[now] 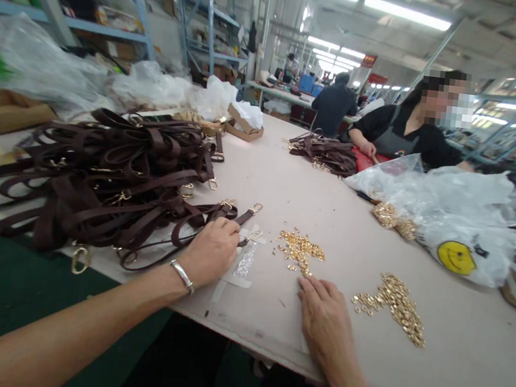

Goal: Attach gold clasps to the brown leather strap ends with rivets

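Observation:
My left hand (pixel 215 247), a silver bracelet at its wrist, is closed on a dark brown strap (pixel 249 215) with a gold clasp at its end, beside a large heap of similar straps (pixel 120 171). Under and beside that hand, a small clear packet (pixel 245 260) lies between strips of tape. My right hand (pixel 324 313) rests on the table, fingertips touching the near edge of a pile of small gold pieces (pixel 301 248). Whether those fingertips pinch a piece is too small to tell. Right of it lies a pile of gold rings (pixel 401 303).
More straps (pixel 325 151) lie across the table (pixel 277 189), near a seated person (pixel 415 124) in dark clothes. Plastic bags (pixel 461 210), one with a yellow smiley, are on the right. Plastic wrapping and a small open box (pixel 244 128) stand at the back left.

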The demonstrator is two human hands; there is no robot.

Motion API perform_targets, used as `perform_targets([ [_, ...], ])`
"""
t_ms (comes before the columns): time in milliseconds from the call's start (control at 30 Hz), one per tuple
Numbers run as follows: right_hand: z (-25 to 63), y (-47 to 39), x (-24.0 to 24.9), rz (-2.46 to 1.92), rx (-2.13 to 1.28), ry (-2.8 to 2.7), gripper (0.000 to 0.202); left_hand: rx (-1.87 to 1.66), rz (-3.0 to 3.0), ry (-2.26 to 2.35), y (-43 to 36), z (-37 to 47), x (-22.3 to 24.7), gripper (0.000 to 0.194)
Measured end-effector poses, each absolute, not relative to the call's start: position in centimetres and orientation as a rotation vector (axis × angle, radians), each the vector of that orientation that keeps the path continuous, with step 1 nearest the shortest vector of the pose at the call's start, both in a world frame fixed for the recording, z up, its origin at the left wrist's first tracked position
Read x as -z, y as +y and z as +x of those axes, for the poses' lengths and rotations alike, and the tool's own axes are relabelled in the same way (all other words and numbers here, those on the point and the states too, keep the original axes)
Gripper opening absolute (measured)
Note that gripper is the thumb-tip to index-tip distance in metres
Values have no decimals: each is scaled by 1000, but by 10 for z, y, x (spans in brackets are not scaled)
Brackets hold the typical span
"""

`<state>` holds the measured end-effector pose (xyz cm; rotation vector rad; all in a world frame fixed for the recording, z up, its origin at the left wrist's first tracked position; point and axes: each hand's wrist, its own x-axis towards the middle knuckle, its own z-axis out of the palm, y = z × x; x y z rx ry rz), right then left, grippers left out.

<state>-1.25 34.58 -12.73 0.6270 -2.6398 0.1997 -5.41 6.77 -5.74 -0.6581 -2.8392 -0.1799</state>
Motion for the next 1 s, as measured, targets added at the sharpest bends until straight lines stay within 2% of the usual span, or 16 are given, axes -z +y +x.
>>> perform_targets([
  [100,-12,346,125,586,-425,-2563,26,309,-687,-2807,71,-40,49,21],
  [167,-7,344,119,488,-724,-2504,21,469,-613,-2825,77,-26,42,24],
  [233,3,336,109,319,-1125,-2470,18,900,-477,-2879,85,-12,37,23],
  [367,25,307,86,42,-1938,-2293,20,2104,-133,-2695,102,13,42,24],
  [467,34,287,76,56,-2271,-2154,17,2499,24,-2452,112,28,53,30],
  [633,38,278,77,-17,-2455,-2199,18,2618,-15,-2302,117,46,63,34],
  [800,44,279,81,-14,-2409,-2287,18,2489,-80,-2382,116,53,66,35],
  [1000,50,280,87,19,-2325,-2319,18,2520,-128,-2355,118,58,67,36],
])
